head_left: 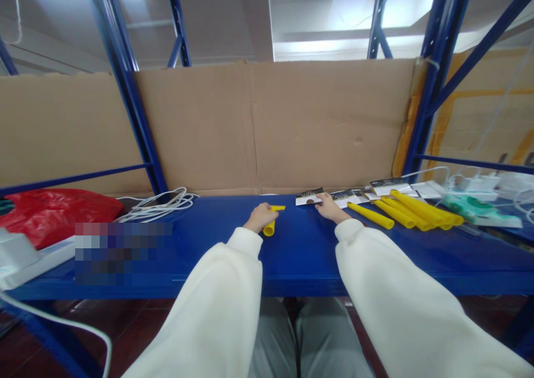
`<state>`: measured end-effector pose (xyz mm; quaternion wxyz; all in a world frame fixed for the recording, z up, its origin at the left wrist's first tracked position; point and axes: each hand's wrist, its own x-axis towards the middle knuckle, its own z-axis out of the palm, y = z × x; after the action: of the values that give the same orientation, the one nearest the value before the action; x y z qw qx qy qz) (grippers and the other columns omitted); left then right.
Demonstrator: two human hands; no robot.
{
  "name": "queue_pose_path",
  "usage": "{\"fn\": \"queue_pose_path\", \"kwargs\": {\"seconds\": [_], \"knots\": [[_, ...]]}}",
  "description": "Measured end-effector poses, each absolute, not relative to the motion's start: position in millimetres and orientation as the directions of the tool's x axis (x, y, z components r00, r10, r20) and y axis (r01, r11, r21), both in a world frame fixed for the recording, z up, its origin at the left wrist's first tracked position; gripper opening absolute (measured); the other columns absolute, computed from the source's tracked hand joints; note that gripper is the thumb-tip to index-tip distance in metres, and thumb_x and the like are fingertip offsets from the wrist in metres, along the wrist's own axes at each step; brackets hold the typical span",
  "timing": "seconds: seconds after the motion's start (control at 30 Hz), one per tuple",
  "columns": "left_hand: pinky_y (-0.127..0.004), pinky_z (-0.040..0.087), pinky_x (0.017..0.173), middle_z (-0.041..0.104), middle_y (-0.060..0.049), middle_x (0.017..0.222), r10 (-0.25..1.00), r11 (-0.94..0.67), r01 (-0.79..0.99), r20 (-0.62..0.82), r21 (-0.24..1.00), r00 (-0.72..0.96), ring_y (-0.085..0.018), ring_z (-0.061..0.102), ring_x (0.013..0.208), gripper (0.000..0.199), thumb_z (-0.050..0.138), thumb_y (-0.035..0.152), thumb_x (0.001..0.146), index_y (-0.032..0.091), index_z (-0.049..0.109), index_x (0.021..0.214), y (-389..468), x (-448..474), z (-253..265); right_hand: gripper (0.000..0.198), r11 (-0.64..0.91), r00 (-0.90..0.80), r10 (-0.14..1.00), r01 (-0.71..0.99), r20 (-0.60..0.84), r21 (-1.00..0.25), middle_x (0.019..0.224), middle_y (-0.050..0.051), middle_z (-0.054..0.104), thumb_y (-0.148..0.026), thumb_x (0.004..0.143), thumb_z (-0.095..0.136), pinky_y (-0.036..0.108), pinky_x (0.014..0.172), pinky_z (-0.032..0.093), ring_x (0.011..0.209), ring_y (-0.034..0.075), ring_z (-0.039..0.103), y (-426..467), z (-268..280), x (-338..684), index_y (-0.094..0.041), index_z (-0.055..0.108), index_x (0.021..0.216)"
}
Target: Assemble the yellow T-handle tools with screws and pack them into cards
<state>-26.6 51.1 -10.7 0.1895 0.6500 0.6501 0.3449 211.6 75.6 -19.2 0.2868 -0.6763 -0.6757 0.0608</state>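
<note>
My left hand (261,217) is closed around a yellow tapered tube (269,229), whose open end faces me. A thin yellow piece juts out to the right above the fingers; whether it belongs to the tube I cannot tell. A small black-and-white printed card (307,197) is pinched at its right edge by my right hand (328,208). More such cards (344,197) lie just beyond that hand. To its right, a single yellow tube (371,215) rests on the blue table (292,255), beside a stack of several yellow tubes (421,214).
A cardboard sheet (258,127) stands along the back between blue posts (139,133). On the left are a coiled white cable (162,204), a red bag (62,208) and a white power strip (37,261). A green-and-white packet (475,208) and plugs (479,184) lie far right.
</note>
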Motion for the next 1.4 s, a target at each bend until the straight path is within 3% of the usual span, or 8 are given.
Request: {"fn": "queue_pose_path", "kwargs": {"seconds": [0.17,0.33,0.43,0.53,0.7,1.07,1.23,1.4], "knots": [[-0.027,0.049,0.072,0.076,-0.012,0.094,0.977,-0.073,0.703,0.192,0.707,-0.091,-0.030,0.071,0.099,0.024,0.073,0.021,0.067,0.017,0.071,0.091,45,-24,-6,0.056,0.112,-0.040,0.965,0.956,0.259,-0.270,0.155,0.020,0.035,-0.012,0.090,0.045,0.031,0.116,0.028,0.145,0.026,0.034,71,-13,207,-0.009,0.047,0.146],[-0.027,0.049,0.075,0.076,-0.015,0.102,0.976,-0.064,0.732,0.194,0.678,-0.094,-0.030,0.070,0.100,0.025,0.073,0.021,0.068,0.016,0.071,0.093,37,-22,0,0.053,0.114,-0.059,0.952,0.979,0.299,-0.171,0.147,0.021,0.044,-0.002,0.085,0.040,0.030,0.105,0.039,0.126,0.026,0.055,64,-3,204,-0.009,0.059,0.134],[-0.028,0.049,0.076,0.075,-0.017,0.105,0.976,-0.060,0.747,0.195,0.662,-0.094,-0.031,0.070,0.101,0.028,0.073,0.021,0.069,0.016,0.072,0.096,34,-21,2,0.048,0.152,-0.109,0.948,0.980,0.298,-0.125,0.138,0.018,0.055,-0.004,0.087,0.038,0.036,0.104,0.040,0.125,0.028,0.055,63,-1,201,-0.014,0.066,0.125],[-0.027,0.049,0.077,0.075,-0.016,0.106,0.976,-0.036,0.747,0.183,0.664,-0.115,-0.030,0.070,0.103,0.032,0.073,0.020,0.067,0.017,0.072,0.099,33,-19,3,0.048,0.162,-0.143,0.973,0.982,0.179,-0.097,0.142,0.016,0.055,-0.010,0.091,0.035,0.048,0.106,0.037,0.129,0.031,0.052,66,-3,197,-0.017,0.063,0.129],[-0.028,0.049,0.078,0.074,-0.017,0.108,0.976,-0.047,0.759,0.190,0.649,-0.103,-0.032,0.069,0.105,0.032,0.073,0.020,0.068,0.016,0.072,0.099,33,-17,3,0.046,0.145,-0.138,0.988,0.985,0.073,-0.094,0.143,0.015,0.056,-0.022,0.095,0.033,0.060,0.108,0.029,0.132,0.033,0.048,78,-2,190,-0.021,0.061,0.132],[-0.031,0.050,0.082,0.073,-0.018,0.112,0.974,-0.094,0.785,0.220,0.612,-0.055,-0.033,0.069,0.106,0.025,0.072,0.022,0.071,0.016,0.072,0.096,32,-12,0,0.044,0.119,-0.116,0.993,0.986,0.037,-0.112,0.146,0.013,0.053,-0.026,0.097,0.034,0.061,0.111,0.022,0.139,0.033,0.040,99,6,177,-0.022,0.060,0.133],[-0.030,0.050,0.083,0.074,-0.016,0.112,0.973,-0.089,0.777,0.221,0.624,-0.066,-0.032,0.069,0.105,0.024,0.073,0.021,0.071,0.017,0.072,0.094,31,-11,1,0.036,0.140,-0.106,0.981,0.968,0.165,-0.208,0.143,0.016,0.055,-0.021,0.096,0.043,0.065,0.113,0.016,0.137,0.034,0.043,93,6,175,-0.018,0.066,0.123],[-0.030,0.050,0.083,0.072,-0.019,0.114,0.979,-0.104,0.796,0.201,0.596,-0.023,-0.033,0.069,0.108,0.034,0.070,0.022,0.075,0.012,0.071,0.108,28,-11,4,0.033,0.084,-0.003,0.957,0.961,0.292,-0.265,0.131,0.022,0.063,-0.007,0.088,0.048,0.060,0.109,0.028,0.128,0.035,0.052,76,24,198,-0.013,0.071,0.111]]}}
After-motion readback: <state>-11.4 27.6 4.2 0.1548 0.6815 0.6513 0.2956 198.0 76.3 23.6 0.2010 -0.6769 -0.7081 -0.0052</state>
